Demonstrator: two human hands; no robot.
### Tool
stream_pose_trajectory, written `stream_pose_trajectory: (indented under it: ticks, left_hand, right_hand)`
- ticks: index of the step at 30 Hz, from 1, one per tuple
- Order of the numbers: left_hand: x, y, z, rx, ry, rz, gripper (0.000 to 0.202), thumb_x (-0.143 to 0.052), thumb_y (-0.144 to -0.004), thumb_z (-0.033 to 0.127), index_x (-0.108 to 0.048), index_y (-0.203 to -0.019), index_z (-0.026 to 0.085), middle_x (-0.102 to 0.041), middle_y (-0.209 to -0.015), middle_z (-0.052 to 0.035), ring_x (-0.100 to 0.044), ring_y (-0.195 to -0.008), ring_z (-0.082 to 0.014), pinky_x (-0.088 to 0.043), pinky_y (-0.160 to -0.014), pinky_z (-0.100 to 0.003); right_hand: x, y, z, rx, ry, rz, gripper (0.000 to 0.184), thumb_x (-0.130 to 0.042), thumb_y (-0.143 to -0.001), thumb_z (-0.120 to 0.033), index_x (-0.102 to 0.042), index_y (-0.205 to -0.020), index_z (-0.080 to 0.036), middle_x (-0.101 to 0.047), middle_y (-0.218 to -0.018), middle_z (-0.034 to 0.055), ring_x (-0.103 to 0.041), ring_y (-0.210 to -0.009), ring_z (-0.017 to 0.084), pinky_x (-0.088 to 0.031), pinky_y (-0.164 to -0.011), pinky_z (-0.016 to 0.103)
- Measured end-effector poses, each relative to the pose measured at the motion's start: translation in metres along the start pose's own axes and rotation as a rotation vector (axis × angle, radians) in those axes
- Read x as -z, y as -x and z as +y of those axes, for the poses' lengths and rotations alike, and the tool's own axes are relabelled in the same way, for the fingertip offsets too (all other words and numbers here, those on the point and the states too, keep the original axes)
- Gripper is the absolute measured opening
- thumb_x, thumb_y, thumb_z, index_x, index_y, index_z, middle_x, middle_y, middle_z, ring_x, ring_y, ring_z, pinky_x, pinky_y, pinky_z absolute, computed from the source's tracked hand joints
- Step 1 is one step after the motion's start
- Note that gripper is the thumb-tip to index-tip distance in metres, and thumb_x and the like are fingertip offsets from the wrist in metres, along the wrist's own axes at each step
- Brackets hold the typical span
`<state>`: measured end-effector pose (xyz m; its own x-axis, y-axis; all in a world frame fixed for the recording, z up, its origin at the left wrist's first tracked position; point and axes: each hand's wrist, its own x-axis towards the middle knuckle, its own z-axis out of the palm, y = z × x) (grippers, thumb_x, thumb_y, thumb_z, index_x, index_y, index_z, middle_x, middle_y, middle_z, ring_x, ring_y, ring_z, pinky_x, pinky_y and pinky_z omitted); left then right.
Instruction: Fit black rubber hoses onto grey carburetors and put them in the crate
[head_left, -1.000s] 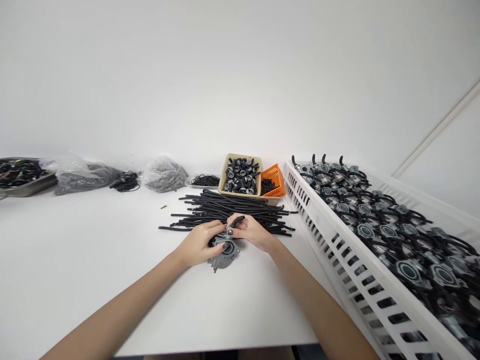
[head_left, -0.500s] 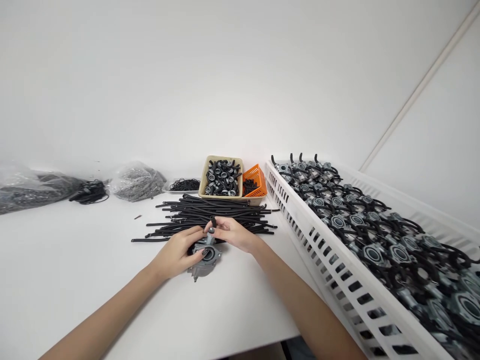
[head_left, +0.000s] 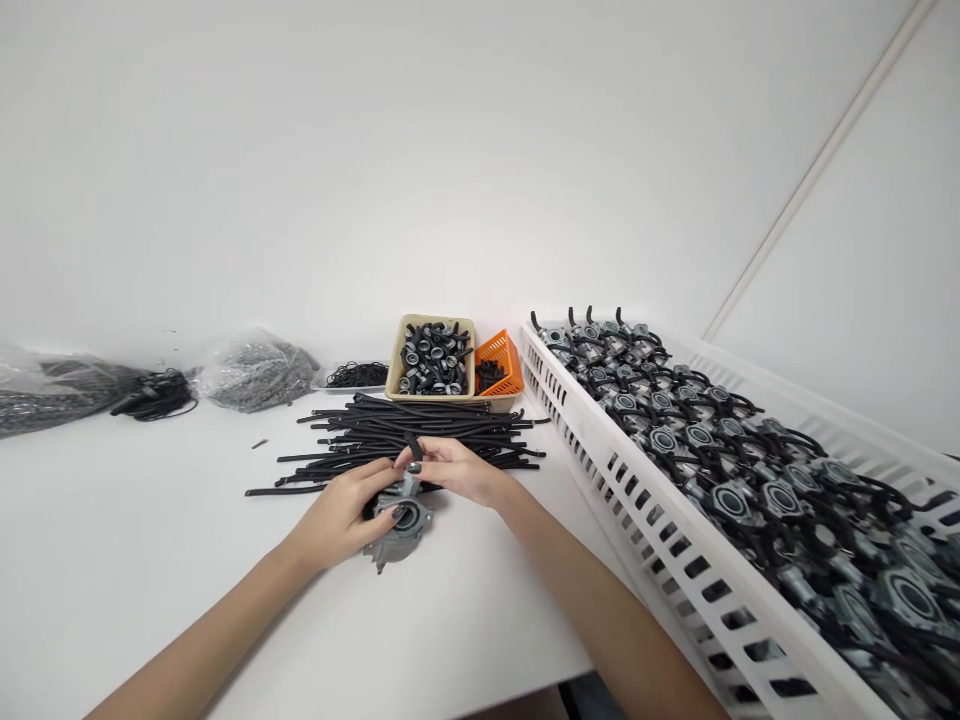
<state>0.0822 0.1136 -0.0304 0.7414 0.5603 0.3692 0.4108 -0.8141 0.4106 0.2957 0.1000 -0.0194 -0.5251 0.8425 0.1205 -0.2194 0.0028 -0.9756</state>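
The person's left hand (head_left: 337, 517) holds a grey die-cast carburetor body (head_left: 397, 525) low on the white tabletop (head_left: 150, 540), its fingers (head_left: 367, 482) curled closed around the casting, with the round flanged opening facing up. The carburetor sits just in front of a loose pile of black rubber hoses (head_left: 409, 432). The right hand (head_left: 454, 470) is over the top of the carburetor, its fingers (head_left: 424, 462) closed in a pinch on a short black rubber tube (head_left: 414, 447), which now arches upright rather than leaning across as it did a moment ago. Whether the tube is seated on the casting cannot be told. Beyond the pile stand a beige tray (head_left: 392, 375) of black-and-grey fittings and an orange basket (head_left: 510, 350); on the right, a white slatted crate (head_left: 637, 520) holds finished-looking carburetors.
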Motion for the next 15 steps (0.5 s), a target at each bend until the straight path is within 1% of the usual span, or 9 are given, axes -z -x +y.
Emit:
stream_pose_trajectory:
  ticks: [1,3,6,10,12,15]
  left_hand:
    - [-0.0004,0.0006,-0.0008,0.0,-0.006,0.008,0.033,-0.043,-0.09,0.034,-0.063,-0.112,0.019,-0.062,-0.094,-0.0075,-0.061,-0.086,-0.0219,-0.049,-0.078,-0.029]
    - [-0.0004,0.0012,-0.0016,-0.003,-0.011,0.01,0.035,-0.043,-0.091,0.035,-0.062,-0.116,0.019,-0.062,-0.095,-0.0076,-0.061,-0.088,-0.0221,-0.049,-0.079,-0.029]
    - [0.001,0.0003,-0.0003,-0.02,-0.004,0.008,0.035,-0.042,-0.093,0.038,-0.062,-0.115,0.019,-0.062,-0.096,-0.0076,-0.061,-0.086,-0.0211,-0.049,-0.078,-0.028]
    - [0.0023,-0.0013,0.0021,-0.032,-0.003,0.014,0.034,-0.042,-0.093,0.039,-0.064,-0.109,0.019,-0.062,-0.092,-0.0066,-0.059,-0.082,-0.0197,-0.049,-0.074,-0.027]
    - [0.0017,-0.0011,0.0018,-0.029,-0.007,0.011,0.034,-0.042,-0.093,0.038,-0.063,-0.111,0.019,-0.062,-0.093,-0.0066,-0.059,-0.082,-0.0195,-0.049,-0.074,-0.027]
    - [-0.0006,0.0005,-0.0007,-0.012,-0.021,0.01,0.034,-0.043,-0.092,0.036,-0.063,-0.114,0.018,-0.062,-0.095,-0.0074,-0.06,-0.085,-0.0207,-0.049,-0.078,-0.029]
  right_hand:
    - [0.0014,0.0007,-0.0001,0.003,-0.017,-0.028,0.042,-0.079,-0.072,-0.045,-0.068,-0.1,-0.016,-0.057,-0.08,-0.0011,-0.05,-0.073,0.01,-0.039,-0.073,0.024]
    - [0.0041,0.0011,0.001,0.006,-0.033,-0.058,0.042,-0.08,-0.072,-0.044,-0.069,-0.101,-0.016,-0.059,-0.083,0.0003,-0.052,-0.077,0.011,-0.04,-0.076,0.025]
    - [0.0055,-0.0002,0.0039,-0.001,0.011,-0.023,0.039,-0.081,-0.07,-0.045,-0.07,-0.094,-0.015,-0.062,-0.085,0.0013,-0.055,-0.082,0.012,-0.041,-0.082,0.026]
    - [0.0017,-0.0016,0.0033,-0.026,0.036,0.053,0.043,-0.084,-0.064,-0.046,-0.069,-0.088,-0.015,-0.063,-0.084,0.0008,-0.056,-0.08,0.012,-0.043,-0.08,0.027]
    - [-0.0005,-0.001,0.0012,-0.026,0.039,0.075,0.044,-0.085,-0.062,-0.046,-0.068,-0.088,-0.015,-0.062,-0.085,0.0008,-0.056,-0.079,0.012,-0.043,-0.08,0.026]
    - [-0.0012,0.001,-0.002,-0.005,0.071,0.047,0.044,-0.082,-0.066,-0.047,-0.07,-0.093,-0.015,-0.062,-0.086,0.0013,-0.054,-0.079,0.011,-0.042,-0.078,0.025]
